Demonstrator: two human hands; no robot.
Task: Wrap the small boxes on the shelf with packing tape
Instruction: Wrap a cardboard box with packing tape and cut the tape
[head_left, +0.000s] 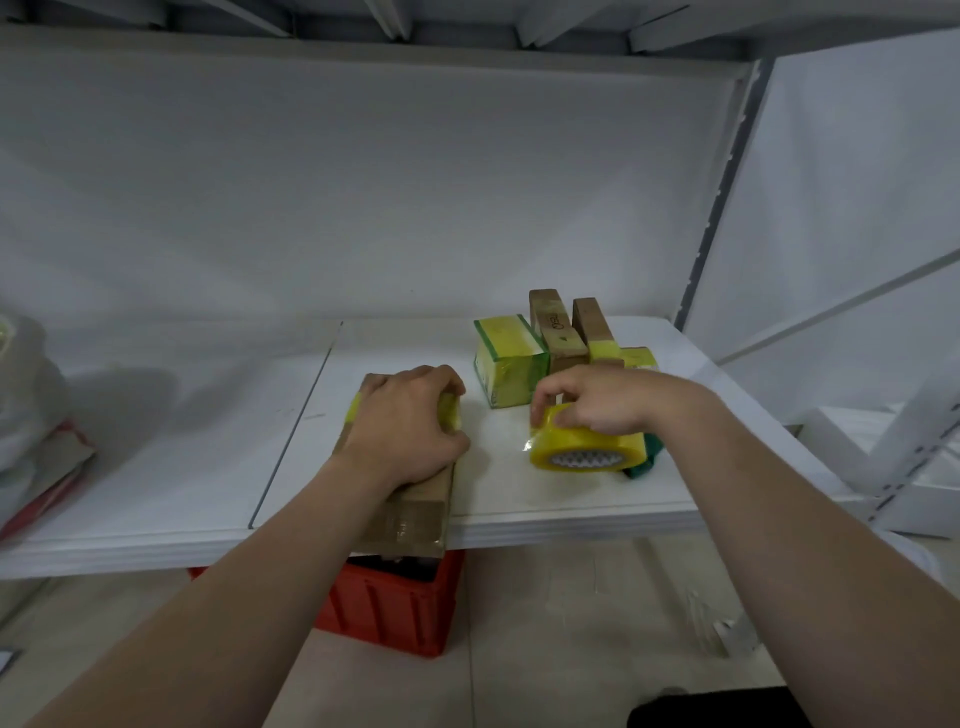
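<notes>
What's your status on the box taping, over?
Left hand grips long brown cardboard box, overhanging white shelf edge. Right hand grips yellow packing tape roll. Green-and-yellow taped box stands close behind roll.

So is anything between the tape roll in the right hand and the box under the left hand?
Nothing visible. Only bare shelf lies between the tape roll and the brown box; the wrapped boxes stand further back, off that line.

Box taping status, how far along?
Done: green box at the back looks taped all over. In hand: left hand holds the long brown box, tape only at its far end; right hand holds the tape roll. Left: upright brown boxes behind, mostly bare.
</notes>
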